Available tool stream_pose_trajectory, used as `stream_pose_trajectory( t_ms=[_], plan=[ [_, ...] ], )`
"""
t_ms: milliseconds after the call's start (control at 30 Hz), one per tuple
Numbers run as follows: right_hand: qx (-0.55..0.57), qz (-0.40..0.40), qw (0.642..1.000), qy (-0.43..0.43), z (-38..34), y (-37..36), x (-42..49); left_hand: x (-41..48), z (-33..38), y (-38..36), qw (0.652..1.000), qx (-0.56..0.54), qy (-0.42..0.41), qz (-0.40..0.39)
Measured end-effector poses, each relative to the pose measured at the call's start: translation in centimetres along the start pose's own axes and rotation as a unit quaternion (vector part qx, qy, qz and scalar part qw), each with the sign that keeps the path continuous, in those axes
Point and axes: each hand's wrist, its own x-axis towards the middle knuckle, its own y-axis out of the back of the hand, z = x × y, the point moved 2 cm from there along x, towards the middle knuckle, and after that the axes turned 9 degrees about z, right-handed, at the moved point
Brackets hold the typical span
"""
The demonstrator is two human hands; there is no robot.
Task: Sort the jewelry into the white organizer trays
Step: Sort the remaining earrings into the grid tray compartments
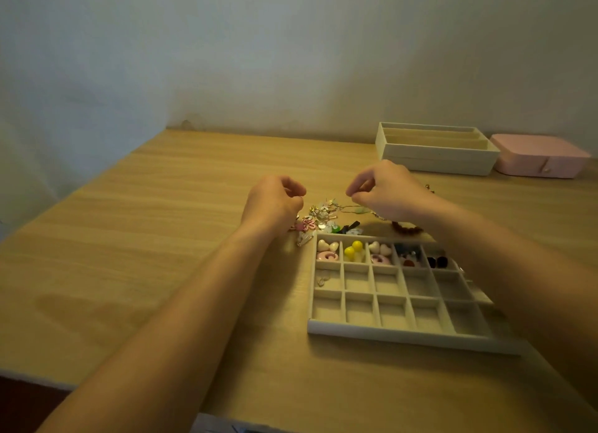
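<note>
A pile of loose jewelry (318,220) lies on the wooden table just beyond a white grid organizer tray (404,334). The tray's back row holds cream hearts (327,246), yellow balls (353,249), pink rings and dark pieces; one small item sits in the second row's left cell. My left hand (275,203) hovers at the pile's left edge with fingers curled, and what it holds is hidden. Over the pile's right side, my right hand (385,193) pinches its fingertips together, and a thin chain (356,208) with a green bead runs beneath it.
A second white tray (437,162) with long slots stands at the back right, next to a pink jewelry box (543,162). A dark red beaded bracelet (406,228) lies under my right wrist. A wall borders the table's far edge.
</note>
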Motion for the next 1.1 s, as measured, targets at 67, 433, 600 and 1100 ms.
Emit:
stream_pose_trajectory(
  t_ms=[67, 433, 600, 1100],
  plan=[
    [0.006, -0.019, 1.000, 0.009, 0.2, -0.2, 1.3, 1.0, 0.3, -0.9, 0.998, 0.033, -0.024, -0.044],
    [-0.039, -0.148, 0.985, 0.082, 0.5, -3.5, 5.4, 3.3, -1.0, -3.1, 0.984, 0.077, -0.061, -0.145],
    [-0.040, -0.139, 0.986, 0.079, 1.6, -3.6, 6.1, 3.7, -1.4, -2.6, 0.991, 0.069, -0.069, -0.095],
    [0.016, -0.101, 0.993, 0.054, 2.0, -2.8, 6.1, 3.9, -2.2, -1.4, 0.998, -0.056, -0.004, -0.015]
  ],
)
